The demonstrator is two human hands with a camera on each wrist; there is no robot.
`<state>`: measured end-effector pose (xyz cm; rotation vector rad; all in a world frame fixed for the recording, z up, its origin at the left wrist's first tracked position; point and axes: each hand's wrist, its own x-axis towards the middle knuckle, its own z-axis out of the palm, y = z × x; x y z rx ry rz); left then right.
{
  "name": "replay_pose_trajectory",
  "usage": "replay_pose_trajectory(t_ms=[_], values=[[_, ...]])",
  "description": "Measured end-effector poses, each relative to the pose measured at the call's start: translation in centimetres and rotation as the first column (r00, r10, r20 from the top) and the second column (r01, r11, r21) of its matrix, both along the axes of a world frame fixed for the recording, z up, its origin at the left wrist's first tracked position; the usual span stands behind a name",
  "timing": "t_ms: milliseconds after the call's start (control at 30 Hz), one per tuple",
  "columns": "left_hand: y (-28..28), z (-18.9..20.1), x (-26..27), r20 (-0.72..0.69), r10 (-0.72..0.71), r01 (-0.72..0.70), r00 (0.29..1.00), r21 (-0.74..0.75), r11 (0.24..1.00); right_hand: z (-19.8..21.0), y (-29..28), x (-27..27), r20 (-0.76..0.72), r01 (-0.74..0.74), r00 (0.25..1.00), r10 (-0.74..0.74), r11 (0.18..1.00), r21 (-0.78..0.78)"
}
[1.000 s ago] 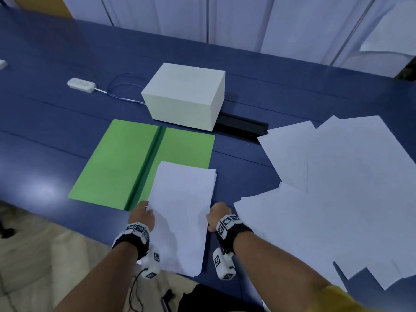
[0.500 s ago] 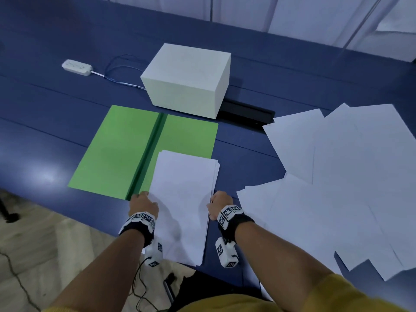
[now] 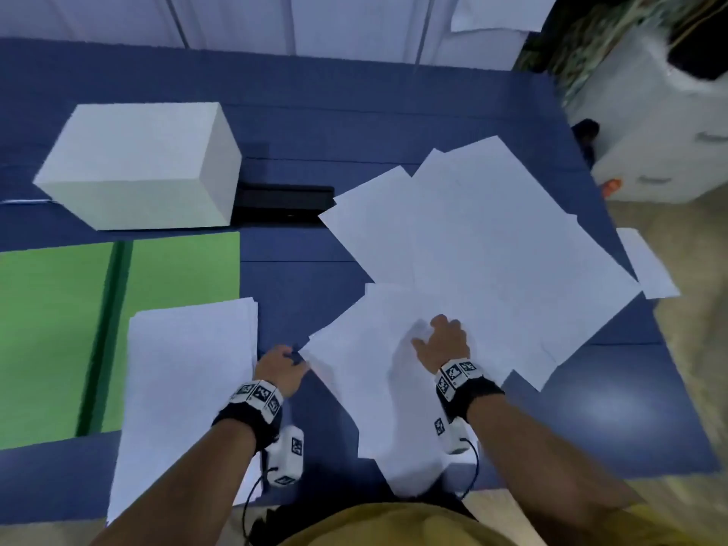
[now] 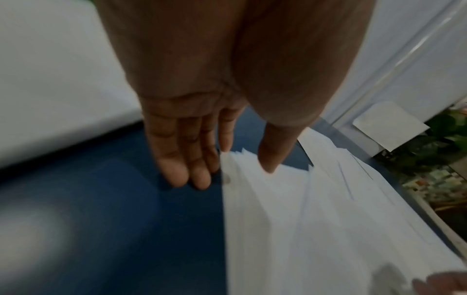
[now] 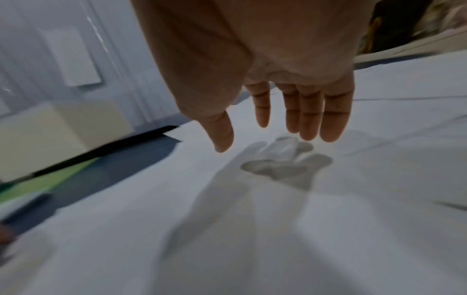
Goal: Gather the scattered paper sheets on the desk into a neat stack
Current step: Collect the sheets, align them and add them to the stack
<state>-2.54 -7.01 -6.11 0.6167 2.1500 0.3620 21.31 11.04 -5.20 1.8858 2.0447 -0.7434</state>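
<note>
At the lower left of the head view, the neat stack (image 3: 189,388) of plain white sheets lay on the blue desk (image 3: 610,419), its long axis running from the bottom edge up the frame, its upper left corner overlapping the green folder (image 3: 55,329). At lower centre, the left hand (image 3: 280,371) held straight, relaxed fingers (image 4: 177,159) at the corner of the scattered sheets (image 3: 492,250). These fanned at differing angles across the right half. The right hand (image 3: 443,342) hovered over them, fingers (image 5: 331,119) extended and gripping nothing.
</note>
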Motion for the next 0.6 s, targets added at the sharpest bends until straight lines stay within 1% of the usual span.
replay_pose_trajectory(t_ms=[33,67,133,200,267,333,400,500,600], values=[[1.4,-0.2,1.5,0.07,-0.028,0.035,0.997,-0.092,0.995,-0.1,0.7,1.9,0.067,0.035,0.997,-0.035,0.999,0.002],[2.7,-0.3,2.9,0.114,-0.021,0.038,0.993,-0.156,0.987,-0.2,1.2,3.6,0.106,0.077,0.991,-0.076,0.997,-0.002],[4.7,-0.2,5.4,0.118,0.055,-0.028,0.991,-0.215,0.976,-0.7,1.6,6.1,0.114,0.136,0.985,-0.133,0.991,-0.013],[6.4,0.0,7.7,0.087,0.14,-0.116,0.986,-0.238,0.964,-1.4,1.3,7.7,0.088,0.128,0.988,-0.127,0.992,-0.01],[7.8,0.1,9.7,0.059,0.212,-0.193,0.975,-0.232,0.953,-2.0,0.8,8.4,0.063,0.083,0.994,-0.084,0.996,0.021],[8.8,0.7,11.5,0.042,0.252,-0.239,0.967,-0.2,0.95,-2.5,0.4,8.7,0.029,0.052,0.998,-0.054,0.998,0.047],[9.4,1.0,13.0,0.008,0.25,-0.244,0.968,-0.19,0.951,-2.9,0.3,9.0,-0.013,0.047,0.999,-0.047,0.998,0.053],[9.2,0.7,14.3,-0.038,0.243,-0.245,0.969,-0.188,0.951,-3.5,0.0,9.0,-0.064,0.046,0.997,-0.045,0.999,0.015],[8.5,0.4,15.0,-0.023,0.248,-0.248,0.969,-0.174,0.953,-3.6,-0.7,8.9,-0.12,0.04,0.992,-0.041,0.999,-0.017]])
